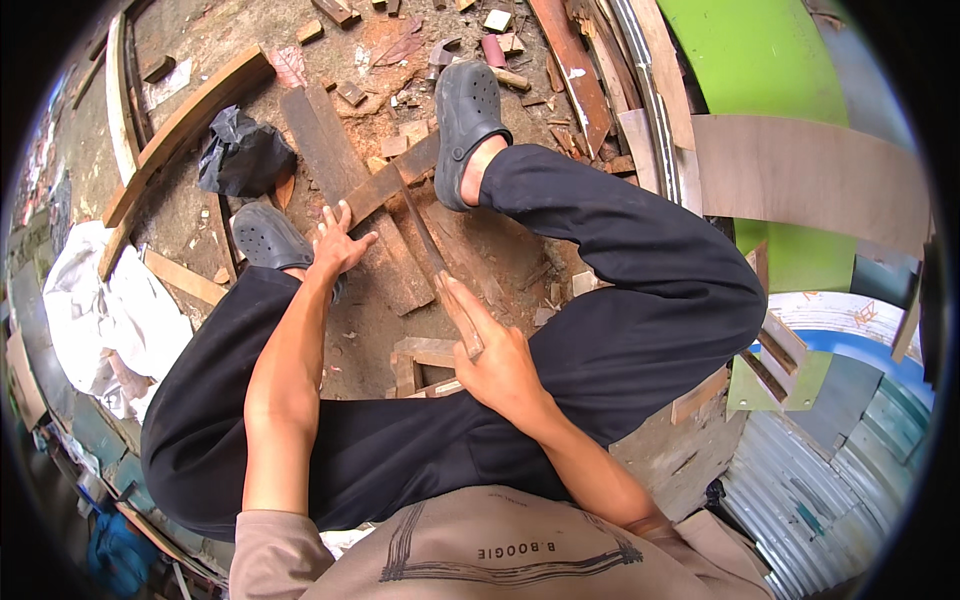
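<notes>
My right hand (495, 365) is closed round the wooden handle of a handsaw (423, 232), whose narrow dark blade shows nearly edge-on. The blade's far end meets a short brown plank (385, 187). That plank lies slantwise across a longer, weathered board (325, 150) on the ground. With fingers spread, my left hand (340, 243) rests at the plank's near left end, pressing on the wood. The plank's other end reaches the side of my grey clog (468, 125). How deep the blade sits in the wood cannot be made out.
A hammer (441, 55) lies beyond the right clog among wood offcuts. Left are a black plastic bag (243, 155), a curved-looking beam (190, 130) and a white sack (105, 320). A small wooden frame (425, 355) lies between my legs. Boards and green sheet (765, 50) stand right.
</notes>
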Demonstrator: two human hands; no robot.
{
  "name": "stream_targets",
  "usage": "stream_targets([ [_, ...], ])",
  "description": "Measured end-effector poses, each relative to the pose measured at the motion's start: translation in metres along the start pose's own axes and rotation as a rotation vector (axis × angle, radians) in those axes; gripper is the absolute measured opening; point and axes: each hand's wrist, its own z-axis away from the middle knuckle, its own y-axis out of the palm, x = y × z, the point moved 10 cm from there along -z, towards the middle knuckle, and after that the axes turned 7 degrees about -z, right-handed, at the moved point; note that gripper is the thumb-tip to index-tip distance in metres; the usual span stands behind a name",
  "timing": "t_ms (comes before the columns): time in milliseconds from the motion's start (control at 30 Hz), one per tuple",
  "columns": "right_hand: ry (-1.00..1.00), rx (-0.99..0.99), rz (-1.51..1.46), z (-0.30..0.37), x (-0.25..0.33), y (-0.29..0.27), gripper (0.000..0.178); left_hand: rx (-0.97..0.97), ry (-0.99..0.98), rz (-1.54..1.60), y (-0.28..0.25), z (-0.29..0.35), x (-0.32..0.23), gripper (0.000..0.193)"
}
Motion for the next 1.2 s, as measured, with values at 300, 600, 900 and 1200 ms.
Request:
stream_targets([
  [300, 0.145, 0.053, 0.046, -0.056, -0.013, 0.018, 0.067, 0.035, 0.006, 0.007, 0.001, 0.001, -0.001, 0.108],
  [600, 0.259, 0.150, 0.155, -0.038, 0.020, 0.048, 0.081, 0.045, -0.030, 0.066, 0.000, -0.002, -0.007, 0.111],
  [900, 0.104, 0.123, 0.063, -0.039, 0.008, 0.007, 0.069, 0.013, -0.072, 0.134, -0.002, 0.007, -0.013, 0.111],
  [1200, 0.098, 0.181, 0.003, -0.018, 0.013, 0.028, 0.071, -0.030, -0.039, 0.089, -0.010, 0.021, -0.012, 0.105],
])
